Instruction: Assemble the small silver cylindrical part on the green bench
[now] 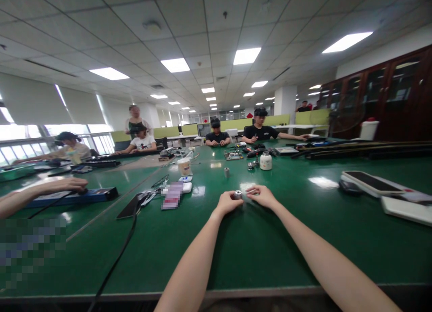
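Observation:
My left hand (228,202) rests on the green table (256,240) with its fingers curled round a small silver cylindrical part (238,194). My right hand (263,196) lies just to the right of that part, fingers pinched together near it on something thin and pale that I cannot make out. Both forearms reach out from the near table edge. A second small grey cylinder (227,171) stands farther out on the table.
A white jar (266,160), a paper cup (184,166), a circuit board (233,155), phones (367,181) and a black cable (118,258) lie around. Another person's hand (64,185) rests at left on a dark box (91,195). Several people sit along the far side.

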